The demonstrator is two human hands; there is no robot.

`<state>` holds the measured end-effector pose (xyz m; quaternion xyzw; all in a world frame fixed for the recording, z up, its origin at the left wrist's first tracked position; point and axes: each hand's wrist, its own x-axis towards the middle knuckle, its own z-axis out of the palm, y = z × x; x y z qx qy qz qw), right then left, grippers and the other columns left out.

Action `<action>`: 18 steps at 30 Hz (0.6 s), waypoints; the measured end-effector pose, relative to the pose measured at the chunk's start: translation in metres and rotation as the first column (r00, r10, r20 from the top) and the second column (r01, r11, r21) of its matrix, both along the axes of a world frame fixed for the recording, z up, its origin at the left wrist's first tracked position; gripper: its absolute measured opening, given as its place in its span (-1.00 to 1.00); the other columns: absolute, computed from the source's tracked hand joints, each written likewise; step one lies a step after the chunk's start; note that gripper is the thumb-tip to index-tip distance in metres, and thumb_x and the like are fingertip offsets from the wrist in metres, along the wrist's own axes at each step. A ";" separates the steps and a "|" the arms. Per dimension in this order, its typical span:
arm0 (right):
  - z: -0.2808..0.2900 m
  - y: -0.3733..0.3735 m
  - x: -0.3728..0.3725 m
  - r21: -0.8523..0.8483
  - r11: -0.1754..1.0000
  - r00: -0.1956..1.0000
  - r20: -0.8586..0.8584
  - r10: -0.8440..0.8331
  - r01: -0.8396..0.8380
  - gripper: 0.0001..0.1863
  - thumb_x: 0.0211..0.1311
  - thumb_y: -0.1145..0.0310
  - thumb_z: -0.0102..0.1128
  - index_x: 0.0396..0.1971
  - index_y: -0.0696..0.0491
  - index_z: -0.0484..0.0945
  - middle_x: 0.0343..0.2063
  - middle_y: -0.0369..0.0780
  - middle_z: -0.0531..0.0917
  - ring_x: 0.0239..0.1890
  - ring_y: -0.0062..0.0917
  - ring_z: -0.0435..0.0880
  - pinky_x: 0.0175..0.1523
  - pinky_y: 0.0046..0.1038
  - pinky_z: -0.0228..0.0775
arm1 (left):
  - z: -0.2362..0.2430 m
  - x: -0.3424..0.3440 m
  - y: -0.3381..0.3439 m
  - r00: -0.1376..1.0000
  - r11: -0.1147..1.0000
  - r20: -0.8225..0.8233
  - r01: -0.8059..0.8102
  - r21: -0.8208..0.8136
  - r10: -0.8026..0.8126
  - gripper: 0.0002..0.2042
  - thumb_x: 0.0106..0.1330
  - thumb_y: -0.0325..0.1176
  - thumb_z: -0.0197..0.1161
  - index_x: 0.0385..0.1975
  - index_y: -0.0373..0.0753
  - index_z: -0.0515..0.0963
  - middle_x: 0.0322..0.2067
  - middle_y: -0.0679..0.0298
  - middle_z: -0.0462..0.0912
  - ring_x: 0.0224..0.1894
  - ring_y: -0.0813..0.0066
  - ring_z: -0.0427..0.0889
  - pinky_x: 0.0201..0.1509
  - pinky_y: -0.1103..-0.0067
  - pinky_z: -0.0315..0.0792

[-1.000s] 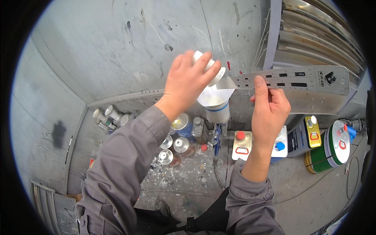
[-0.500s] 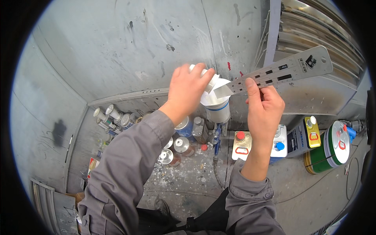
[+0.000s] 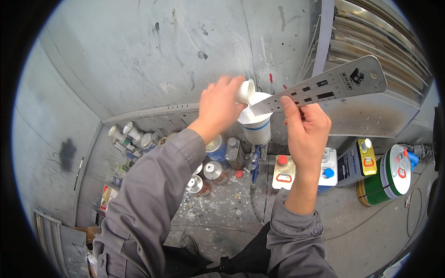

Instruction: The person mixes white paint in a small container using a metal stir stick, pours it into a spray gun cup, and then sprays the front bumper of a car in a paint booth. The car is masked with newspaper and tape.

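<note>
Frame centre: left hand [image 3: 221, 107] closed around small white plastic cup [image 3: 245, 91], tilted over blue-banded white mixing cup [image 3: 256, 127]; right hand [image 3: 306, 132] gripping flat grey metal mixing stick [image 3: 324, 88].

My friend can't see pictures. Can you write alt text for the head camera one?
A person's left hand tips a small white container over a white cup, while the right hand holds a flat metal mixing stick into it. Paint cans and bottles crowd the spattered floor below.

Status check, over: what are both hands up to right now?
Left hand tipping small white bottle into white mixing cup. Right hand holding metal stirring stick in cup. Nothing in the way.
</note>
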<state>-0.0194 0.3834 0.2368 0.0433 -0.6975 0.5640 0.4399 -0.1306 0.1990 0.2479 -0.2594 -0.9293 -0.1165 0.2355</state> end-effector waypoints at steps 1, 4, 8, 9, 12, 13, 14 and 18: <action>-0.001 0.001 0.000 0.028 0.999 1.000 -0.003 -0.023 0.023 -0.86 0.39 0.45 0.40 -0.16 0.20 0.75 -0.49 -0.19 0.65 -0.48 -0.54 0.50 -0.33 -0.44 0.34 | 0.000 0.000 -0.001 1.000 1.000 0.014 0.009 0.022 -0.010 -0.37 0.18 -0.28 0.56 0.31 -0.07 0.52 0.18 0.14 0.62 0.13 -0.05 0.64 0.20 0.18 0.54; -0.002 0.000 -0.005 -0.032 0.992 0.992 -0.035 -0.125 0.124 -0.84 0.40 0.39 0.42 -0.18 0.19 0.77 -0.52 -0.19 0.63 -0.47 -0.50 0.52 -0.31 -0.42 0.36 | 0.000 -0.002 -0.004 0.997 0.995 0.066 0.020 0.099 -0.027 -0.37 0.20 -0.27 0.55 0.32 -0.11 0.52 0.18 0.10 0.62 0.17 -0.05 0.64 0.24 0.20 0.54; 0.003 -0.003 0.001 -0.206 0.973 0.974 -0.178 -0.139 0.101 -0.76 0.47 0.30 0.42 -0.14 0.20 0.81 -0.54 -0.28 0.68 -0.48 -0.65 0.53 -0.34 -0.51 0.34 | 0.001 -0.004 -0.008 0.989 0.974 0.147 -0.011 0.225 -0.022 -0.36 0.21 -0.27 0.53 0.32 -0.18 0.52 0.17 0.02 0.63 0.17 -0.04 0.66 0.25 0.23 0.56; 0.004 -0.004 0.004 -0.213 0.973 0.976 -0.178 -0.126 0.087 -0.76 0.48 0.31 0.41 -0.10 0.20 0.82 -0.50 -0.33 0.71 -0.48 -0.71 0.52 -0.34 -0.58 0.33 | 0.000 -0.003 -0.009 0.984 0.967 0.178 -0.033 0.252 -0.013 -0.36 0.21 -0.26 0.53 0.33 -0.20 0.52 0.16 0.00 0.64 0.17 -0.04 0.67 0.25 0.24 0.57; 0.008 -0.009 0.010 -0.206 0.978 0.978 -0.203 -0.057 0.014 -0.79 0.47 0.36 0.42 -0.10 0.21 0.82 -0.50 -0.35 0.70 -0.47 -0.72 0.52 -0.32 -0.61 0.32 | 0.000 -0.002 -0.010 0.975 0.923 0.208 -0.005 0.384 -0.081 -0.35 0.20 -0.30 0.53 0.34 -0.23 0.51 0.14 -0.04 0.64 0.18 0.03 0.68 0.25 0.28 0.57; 0.008 -0.012 0.014 -0.181 0.983 0.978 -0.206 0.001 -0.039 -0.82 0.45 0.45 0.42 -0.08 0.23 0.80 -0.41 -0.29 0.75 -0.39 -0.69 0.59 -0.27 -0.59 0.40 | -0.001 0.001 -0.011 0.976 0.908 0.178 0.037 0.417 -0.122 -0.34 0.20 -0.32 0.53 0.34 -0.23 0.51 0.14 -0.05 0.64 0.18 0.04 0.68 0.26 0.30 0.57; 0.008 -0.018 0.016 -0.157 0.984 0.979 -0.198 0.056 -0.088 -0.82 0.44 0.48 0.41 -0.07 0.22 0.80 -0.36 -0.27 0.76 -0.36 -0.67 0.62 -0.25 -0.58 0.43 | -0.003 0.005 -0.014 0.974 0.889 0.159 0.073 0.452 -0.160 -0.34 0.20 -0.33 0.53 0.35 -0.24 0.51 0.14 -0.05 0.64 0.19 0.06 0.68 0.26 0.31 0.57; 0.011 -0.038 0.012 0.211 0.959 0.964 -0.146 0.222 -0.189 -0.75 0.27 0.62 0.44 -0.05 0.17 0.79 -0.21 -0.12 0.79 -0.19 -0.42 0.78 -0.10 -0.45 0.60 | -0.017 0.030 -0.038 0.960 0.780 0.064 0.181 0.599 -0.272 -0.37 0.17 -0.36 0.56 0.28 -0.25 0.53 0.11 -0.04 0.65 0.19 -0.06 0.63 0.29 0.23 0.50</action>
